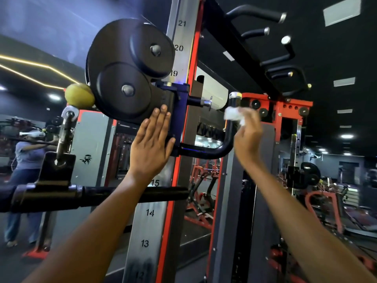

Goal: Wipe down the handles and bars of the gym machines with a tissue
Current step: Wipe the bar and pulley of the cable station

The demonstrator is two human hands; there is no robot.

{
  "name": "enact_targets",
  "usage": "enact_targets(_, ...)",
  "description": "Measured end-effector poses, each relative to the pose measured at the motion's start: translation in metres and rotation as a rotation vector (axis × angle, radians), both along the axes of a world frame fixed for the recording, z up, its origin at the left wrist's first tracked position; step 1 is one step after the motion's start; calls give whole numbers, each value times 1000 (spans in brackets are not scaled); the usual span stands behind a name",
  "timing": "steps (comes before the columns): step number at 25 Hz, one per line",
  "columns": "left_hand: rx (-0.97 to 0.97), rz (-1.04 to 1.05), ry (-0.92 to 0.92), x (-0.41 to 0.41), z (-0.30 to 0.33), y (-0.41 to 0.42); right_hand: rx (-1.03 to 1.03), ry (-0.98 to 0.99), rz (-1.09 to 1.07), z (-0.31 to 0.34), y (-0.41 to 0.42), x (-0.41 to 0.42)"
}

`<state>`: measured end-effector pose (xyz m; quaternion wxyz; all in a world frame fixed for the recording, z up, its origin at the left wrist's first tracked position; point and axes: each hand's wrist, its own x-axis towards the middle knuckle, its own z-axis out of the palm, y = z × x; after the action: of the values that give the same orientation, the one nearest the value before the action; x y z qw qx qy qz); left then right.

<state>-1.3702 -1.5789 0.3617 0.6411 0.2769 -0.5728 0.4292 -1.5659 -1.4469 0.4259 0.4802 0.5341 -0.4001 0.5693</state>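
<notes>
We were wiping the curved black handle that comes off the pulley carriage on the numbered steel upright of the cable machine. To do this step well, we judged that the tissue should wrap as far round the tube as it would go and travel along the whole handle, from the capped top end down through the bend to where it meets the carriage, with a twist of the wrist so that the far side was rubbed too; one pass on the near face alone would leave most of the grip surface untouched. We also judged it wise to steady the carriage, since it hangs on a sliding mount and could shift under sideways pressure. Our left hand served that purpose: it lay flat, fingers straight and together, palm pressed against the side of the carriage just below the two black pulley wheels, holding nothing. Our right hand had its fingers curled, pinching the crumpled white tissue and pressing it against the upright part of the handle, just under its metal cap; motion blur hid the exact lie of the fingers. A horizontal black bar ran beneath our left forearm, and several pull-up grips jutted overhead, each of which would need its own wipe.
</notes>
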Motion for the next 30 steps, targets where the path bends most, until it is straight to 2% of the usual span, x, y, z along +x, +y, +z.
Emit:
enact_targets(1, -3, 1, -2, -1, 0, 0, -56, -140, -4, 25, 1, -4)
enact_targets(2, -6, 3, -5, -1, 0, 0, -4, -239, -48, 47, 0, -4)
enact_targets(4, -9, 4, -5, -1, 0, -1, 237, -346, -157, 66, -17, -3)
enact_targets(5, -7, 2, -6, -1, -1, 0, 279, -382, -167, 66, -26, -2)
enact_targets(9, -5, -9, -4, 0, -2, 1, 168, -619, -33, 25, -36, -1)
enact_targets(14, 2, -15, -4, -3, -1, -1, 247, -959, 361, -62, -44, 27)
enact_targets(17, -18, -1, -2, -3, -2, -4, 195, -1140, 858, -80, -66, 88)
enact_targets(18, -23, 10, -7, -2, -2, -5, 171, -1197, 938, -76, -68, 108)
enact_targets(20, -35, 8, -17, 1, -1, -5, 216, -1272, 959, -68, -68, 124)
enact_targets(22, -33, -6, -27, 2, -2, -5, 394, -1205, 906, -64, -53, 117)
enact_targets(23, -27, -8, -25, 1, -4, -5, 435, -1098, 794, -63, -40, 110)
enact_targets(24, -24, -14, -20, 1, -4, -4, 392, -935, 621, -59, -28, 99)
enact_targets(26, -25, -29, -14, 0, -3, -2, 204, -447, 90, -49, -14, 66)
enact_targets(28, -28, -28, -17, 0, -2, -1, 181, -35, -399, -47, -21, 26)
enact_targets(29, -21, -22, -19, 0, -2, -1, 194, 51, -519, -53, -29, 8)
enact_targets(30, -14, -16, -18, 1, -2, -1, 201, 61, -549, -62, -38, 0)
